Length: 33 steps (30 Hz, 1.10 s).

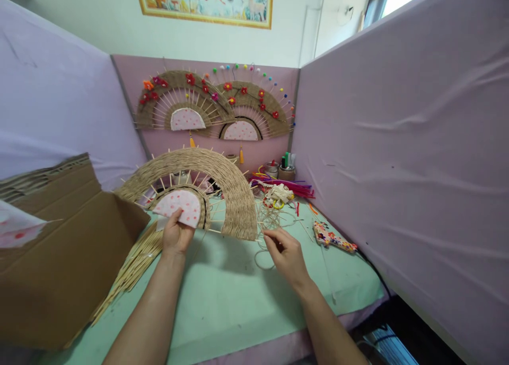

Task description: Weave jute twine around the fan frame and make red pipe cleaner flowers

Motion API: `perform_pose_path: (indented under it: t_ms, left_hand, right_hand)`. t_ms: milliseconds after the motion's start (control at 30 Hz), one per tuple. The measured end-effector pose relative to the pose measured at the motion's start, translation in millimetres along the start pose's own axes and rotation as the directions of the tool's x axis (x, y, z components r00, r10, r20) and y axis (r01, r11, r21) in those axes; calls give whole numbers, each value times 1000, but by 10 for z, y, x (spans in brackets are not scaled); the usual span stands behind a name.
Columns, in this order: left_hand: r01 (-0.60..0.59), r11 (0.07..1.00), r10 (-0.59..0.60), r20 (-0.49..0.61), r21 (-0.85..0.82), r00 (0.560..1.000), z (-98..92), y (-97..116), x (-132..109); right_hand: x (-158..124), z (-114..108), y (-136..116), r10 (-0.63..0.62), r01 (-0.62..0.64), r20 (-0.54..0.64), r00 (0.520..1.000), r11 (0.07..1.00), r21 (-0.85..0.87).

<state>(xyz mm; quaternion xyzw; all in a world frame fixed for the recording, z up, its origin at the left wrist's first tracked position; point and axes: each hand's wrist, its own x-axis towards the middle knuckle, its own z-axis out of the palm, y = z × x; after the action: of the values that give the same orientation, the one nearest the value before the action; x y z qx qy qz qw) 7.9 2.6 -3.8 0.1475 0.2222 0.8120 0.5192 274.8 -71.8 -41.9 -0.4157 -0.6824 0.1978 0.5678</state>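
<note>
My left hand (176, 234) grips the pink dotted centre of a half-round woven fan (222, 176) and holds it upright above the green table (222, 296). The fan is made of tan twine wound over thin wooden sticks. My right hand (285, 253) is just right of the fan's lower right end, fingers pinched on a strand of tan twine (265, 236) that loops down onto the table.
A brown cardboard box (59, 259) stands at the left, with a bundle of thin sticks (135, 264) beside it. Two finished flower-decorated fans (214, 107) hang on the back panel. Cups of pens (284, 170), coloured pipe cleaners and a floral fabric piece (332, 237) lie at the right.
</note>
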Motion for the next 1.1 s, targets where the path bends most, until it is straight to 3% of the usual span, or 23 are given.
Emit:
perform_pose_path:
  t_ms: [100,267,867,1100]
  left_hand:
    - [-10,1000,10,-3,8,1000,7,-20,-5]
    - [-23,1000,23,-11,9,1000,23,-39,-15]
    - [50,998,-51,-27,-40,998,23,-42,-25]
    - [89,994,-90,-15,-62,996,50,-43,-58]
  right_hand:
    - [-44,-7,-101,-105,108,27,994,982,-157]
    - [-110,88,-158,-157,170,71,985,959,-226]
    - [-237,147,-117,-220,215,-53,974,973,-87]
    - [-233,191,-108,-129,129,-110,986,992,-3]
